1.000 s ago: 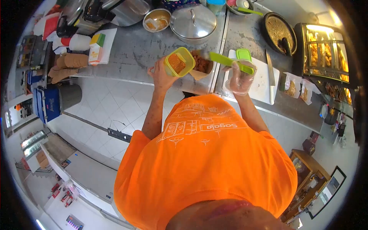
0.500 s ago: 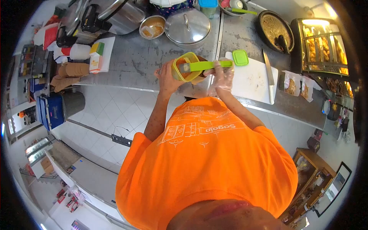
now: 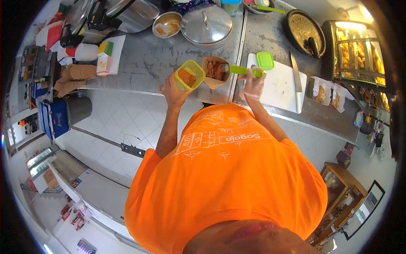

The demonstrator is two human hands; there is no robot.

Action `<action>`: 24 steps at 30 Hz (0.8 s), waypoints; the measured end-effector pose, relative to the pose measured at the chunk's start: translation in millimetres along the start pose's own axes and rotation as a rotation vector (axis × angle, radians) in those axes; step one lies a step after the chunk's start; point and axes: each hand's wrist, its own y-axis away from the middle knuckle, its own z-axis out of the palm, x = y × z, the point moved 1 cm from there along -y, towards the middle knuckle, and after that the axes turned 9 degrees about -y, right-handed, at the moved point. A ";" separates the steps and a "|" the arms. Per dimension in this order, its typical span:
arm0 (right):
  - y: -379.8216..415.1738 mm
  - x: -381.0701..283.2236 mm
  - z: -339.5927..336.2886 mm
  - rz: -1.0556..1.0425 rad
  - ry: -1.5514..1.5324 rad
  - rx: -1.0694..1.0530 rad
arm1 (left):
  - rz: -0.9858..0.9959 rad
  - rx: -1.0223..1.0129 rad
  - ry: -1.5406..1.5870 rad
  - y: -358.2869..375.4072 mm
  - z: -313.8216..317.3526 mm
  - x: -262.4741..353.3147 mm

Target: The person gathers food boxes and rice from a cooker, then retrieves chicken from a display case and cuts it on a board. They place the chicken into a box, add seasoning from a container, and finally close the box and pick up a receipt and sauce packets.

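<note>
My left hand [image 3: 173,91] is closed around a yellow-green plastic tub [image 3: 196,67], tilted so that orange-brown seasoning [image 3: 186,77] shows inside. My right hand [image 3: 253,86], in a clear plastic glove, grips a green-handled utensil [image 3: 243,70]. Its greyish end hangs over the right side of a brown paper food box [image 3: 216,83]. Reddish-brown pieces of food [image 3: 214,69] fill the box, which stands on the metal counter between my hands. Too little of the utensil's end shows to tell its exact kind.
A white cutting board [image 3: 277,91] holds a green lid [image 3: 265,60] and a knife [image 3: 296,80]. Behind the box stand a lidded pot [image 3: 206,25] and a metal bowl [image 3: 167,24]. A stone mortar [image 3: 304,31] and a lit food case [image 3: 357,53] are at the right.
The utensil's end has moved right, from over the tub to over the paper box. My left hand has drawn the tub slightly left, uncovering the box and its food.
</note>
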 end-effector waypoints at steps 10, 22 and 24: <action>-6.4 -81.8 32.5 0.186 -0.335 0.173 | 0.091 -0.050 0.056 -17.2 -3.8 37.4; -12.6 -123.4 54.8 -0.470 0.272 -0.665 | 0.122 -0.012 0.155 -33.0 -21.6 65.4; -22.6 -127.0 55.2 -0.058 -0.041 -0.420 | 0.152 0.012 0.130 -32.6 -23.5 64.4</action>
